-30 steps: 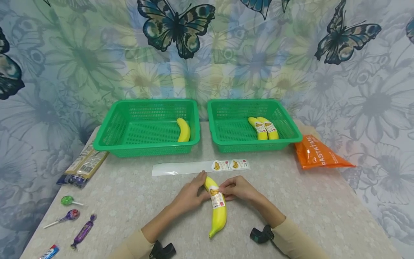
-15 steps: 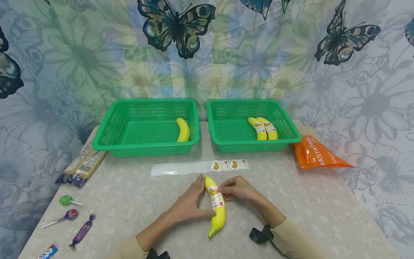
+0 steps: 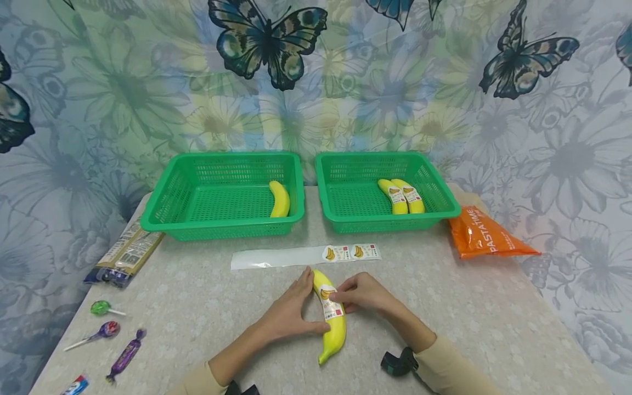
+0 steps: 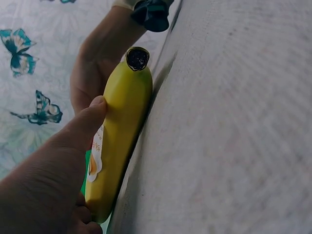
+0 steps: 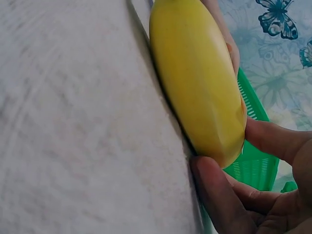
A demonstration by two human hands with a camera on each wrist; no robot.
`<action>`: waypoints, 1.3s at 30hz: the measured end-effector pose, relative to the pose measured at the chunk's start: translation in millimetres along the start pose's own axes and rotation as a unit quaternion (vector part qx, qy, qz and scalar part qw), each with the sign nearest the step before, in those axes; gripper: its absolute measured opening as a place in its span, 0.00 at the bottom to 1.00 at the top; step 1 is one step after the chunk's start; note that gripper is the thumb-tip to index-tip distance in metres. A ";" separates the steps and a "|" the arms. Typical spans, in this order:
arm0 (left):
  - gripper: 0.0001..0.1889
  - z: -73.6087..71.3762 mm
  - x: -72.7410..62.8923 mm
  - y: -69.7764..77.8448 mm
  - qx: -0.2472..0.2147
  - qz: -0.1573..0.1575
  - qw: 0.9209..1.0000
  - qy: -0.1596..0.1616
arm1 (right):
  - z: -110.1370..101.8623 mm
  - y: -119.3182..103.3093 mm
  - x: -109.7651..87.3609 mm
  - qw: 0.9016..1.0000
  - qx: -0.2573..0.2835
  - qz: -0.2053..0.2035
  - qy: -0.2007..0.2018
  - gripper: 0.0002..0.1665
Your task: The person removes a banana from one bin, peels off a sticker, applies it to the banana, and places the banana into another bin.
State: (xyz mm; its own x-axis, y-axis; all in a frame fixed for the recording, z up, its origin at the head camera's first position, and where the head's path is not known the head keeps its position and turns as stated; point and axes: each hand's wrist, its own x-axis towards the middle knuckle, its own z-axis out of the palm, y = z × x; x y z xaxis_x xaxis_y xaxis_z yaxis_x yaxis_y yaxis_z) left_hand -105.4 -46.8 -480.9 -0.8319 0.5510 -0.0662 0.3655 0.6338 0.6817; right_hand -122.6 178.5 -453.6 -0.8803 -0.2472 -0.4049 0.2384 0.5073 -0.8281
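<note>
A yellow banana (image 3: 333, 325) lies on the table in front of me, with a white label (image 3: 329, 302) around its upper half. My left hand (image 3: 312, 300) braces its left side, with the forefinger near the top end and the thumb lower down. My right hand (image 3: 340, 300) holds it from the right, fingertips on the label. In the left wrist view the thumb (image 4: 83, 131) lies on the banana (image 4: 119, 141). In the right wrist view the thumb (image 5: 219, 195) is tucked under the banana (image 5: 197, 83) and a finger lies over it.
Behind lies a sticker strip (image 3: 276, 257) carrying two banana stickers (image 3: 351, 252). The left green basket (image 3: 222, 224) holds one plain banana (image 3: 280, 198); the right basket (image 3: 390, 221) holds two labelled ones (image 3: 402, 196). An orange packet (image 3: 484, 235) lies right; a packet (image 3: 125, 252) and sweets (image 3: 106, 329) lie left.
My left thumb has slid down the banana's side, spreading the hand along it. My right fingers have moved a little further onto the label. The banana has barely shifted.
</note>
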 end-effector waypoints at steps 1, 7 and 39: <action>0.64 0.1 0.2 0.1 0.000 0.000 1.000 -0.001 | -0.4 -0.5 -0.2 1.000 -0.001 0.001 0.001 0.21; 0.64 1.0 2.5 0.3 0.001 0.005 1.000 0.005 | -3.5 -2.4 -0.6 1.000 -0.004 0.007 0.015 0.23; 0.56 -50.4 132.5 36.3 -0.098 -0.006 0.982 0.162 | 2.1 2.3 -1.6 0.999 0.047 -0.012 0.004 0.19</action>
State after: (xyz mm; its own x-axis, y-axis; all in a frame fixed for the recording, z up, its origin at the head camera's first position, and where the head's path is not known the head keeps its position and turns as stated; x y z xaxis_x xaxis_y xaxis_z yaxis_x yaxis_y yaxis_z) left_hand -223.4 21.8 -428.2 -0.9364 0.3223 0.1388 0.2940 0.5047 0.8117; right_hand -119.7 178.4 -455.6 -0.8896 -0.2518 -0.3810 0.2534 0.4220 -0.8705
